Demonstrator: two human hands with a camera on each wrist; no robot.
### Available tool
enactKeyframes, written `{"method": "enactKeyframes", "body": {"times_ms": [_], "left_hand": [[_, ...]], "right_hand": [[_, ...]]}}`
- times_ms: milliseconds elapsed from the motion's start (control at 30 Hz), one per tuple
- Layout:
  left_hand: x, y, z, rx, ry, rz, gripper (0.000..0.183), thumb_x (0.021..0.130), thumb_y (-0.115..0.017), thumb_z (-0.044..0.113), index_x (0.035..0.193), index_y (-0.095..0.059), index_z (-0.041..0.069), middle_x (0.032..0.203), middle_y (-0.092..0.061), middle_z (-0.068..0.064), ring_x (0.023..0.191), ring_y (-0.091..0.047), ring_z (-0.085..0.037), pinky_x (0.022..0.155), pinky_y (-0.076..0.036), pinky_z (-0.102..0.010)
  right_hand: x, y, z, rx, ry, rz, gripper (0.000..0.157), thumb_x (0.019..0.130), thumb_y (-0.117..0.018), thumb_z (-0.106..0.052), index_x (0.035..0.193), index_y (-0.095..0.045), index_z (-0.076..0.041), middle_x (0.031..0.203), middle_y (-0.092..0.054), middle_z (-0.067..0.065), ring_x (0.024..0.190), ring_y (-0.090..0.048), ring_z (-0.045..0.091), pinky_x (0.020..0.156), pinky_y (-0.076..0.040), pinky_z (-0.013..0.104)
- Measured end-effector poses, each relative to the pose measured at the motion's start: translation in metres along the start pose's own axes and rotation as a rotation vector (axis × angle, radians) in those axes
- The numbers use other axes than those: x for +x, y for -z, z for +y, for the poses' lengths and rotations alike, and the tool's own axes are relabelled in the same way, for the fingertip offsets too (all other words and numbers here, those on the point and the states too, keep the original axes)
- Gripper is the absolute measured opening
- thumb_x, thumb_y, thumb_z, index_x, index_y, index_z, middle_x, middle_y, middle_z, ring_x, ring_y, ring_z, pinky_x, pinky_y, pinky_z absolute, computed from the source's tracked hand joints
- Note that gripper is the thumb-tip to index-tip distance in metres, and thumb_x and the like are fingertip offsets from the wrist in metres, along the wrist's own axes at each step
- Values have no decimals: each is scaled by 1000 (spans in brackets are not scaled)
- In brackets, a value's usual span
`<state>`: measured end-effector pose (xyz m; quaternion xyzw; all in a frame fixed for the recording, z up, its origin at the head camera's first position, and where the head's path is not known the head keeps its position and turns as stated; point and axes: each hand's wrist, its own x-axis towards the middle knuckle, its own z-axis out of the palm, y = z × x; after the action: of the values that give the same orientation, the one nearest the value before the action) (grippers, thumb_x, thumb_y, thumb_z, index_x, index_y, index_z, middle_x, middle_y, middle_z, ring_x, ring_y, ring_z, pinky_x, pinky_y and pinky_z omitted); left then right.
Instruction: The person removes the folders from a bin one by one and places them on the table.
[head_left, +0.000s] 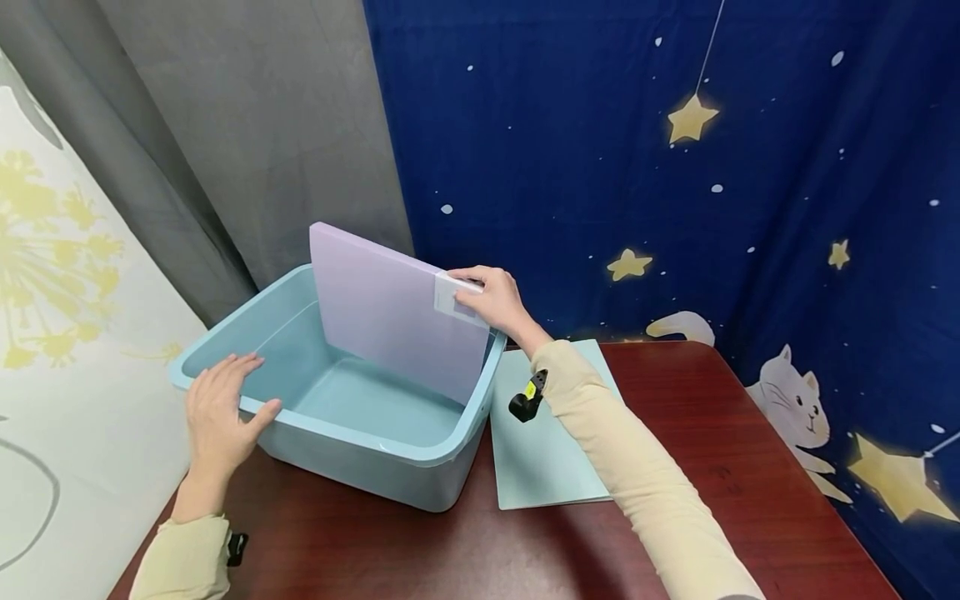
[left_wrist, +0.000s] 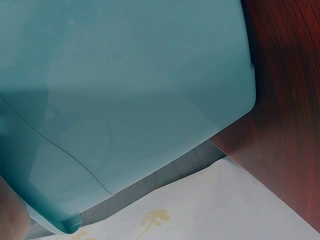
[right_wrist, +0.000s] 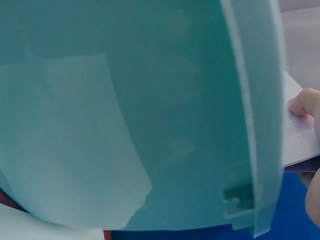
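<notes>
A light-blue plastic basin stands on the table, its side filling most of the left wrist view. Inside it a lilac file folder is upright and slightly tilted, its top edge above the rim. My right hand pinches the folder's upper right corner at the white label, thumb on the near face. In the right wrist view, part of that folder shows beyond the basin's edge. My left hand rests on the basin's near left rim with fingers extended and thumb spread.
A pale green flat folder lies on the dark red wooden table right of the basin, partly under my right forearm. Grey and blue starry curtains hang behind. A white patterned cloth is at the left.
</notes>
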<state>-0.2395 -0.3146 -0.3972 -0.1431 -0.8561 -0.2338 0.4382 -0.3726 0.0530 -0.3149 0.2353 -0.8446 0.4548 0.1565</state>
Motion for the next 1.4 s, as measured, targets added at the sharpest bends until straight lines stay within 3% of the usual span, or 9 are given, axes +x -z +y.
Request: {"method": "enactKeyframes", "body": {"times_ms": [433,633,867,1100,1400], "left_hand": [[0,0,0,1,-4,1,78,72,-52,66,113,-60,0,116,-58,-21,117,-43,-39,102,-21,-49],[0,0,1,2,-3,4,79,72,-52,67,113,-60,0,115,-58,-21,117,-44,-38,103,-21,-48],[-1,0,0,6,-2,-2,77,72,-52,66,114,-59,1,115,-58,-21,118,-43,-38,103,-21,-48],[0,0,-1,-6,-5,-1,74,72,-55,62,114,-60,1,115,-58,-21,118,-43,-38,103,-20,-48],[0,2,0,-8,-7,-4,73,73,-55,61,113,-59,0,116,-57,-22,117,-43,-39,103,-20,-49]], "right_hand": [[-5,18,-11,124,-5,117,28,78,-70,-20,106,-69,-19,104,-67,1,82,-63,12,65,-50,27],[-8,26,-10,169,50,222,29,76,-72,-15,104,-70,-13,103,-67,5,81,-62,16,64,-50,28],[-10,41,-11,333,105,353,29,73,-73,-4,102,-69,-2,97,-67,16,75,-62,13,61,-50,23],[-16,54,-9,478,48,481,32,72,-71,2,103,-66,5,97,-65,23,68,-60,6,57,-48,20],[-27,66,-5,605,19,623,31,71,-71,6,101,-65,8,88,-69,2,73,-62,10,61,-50,22]]}}
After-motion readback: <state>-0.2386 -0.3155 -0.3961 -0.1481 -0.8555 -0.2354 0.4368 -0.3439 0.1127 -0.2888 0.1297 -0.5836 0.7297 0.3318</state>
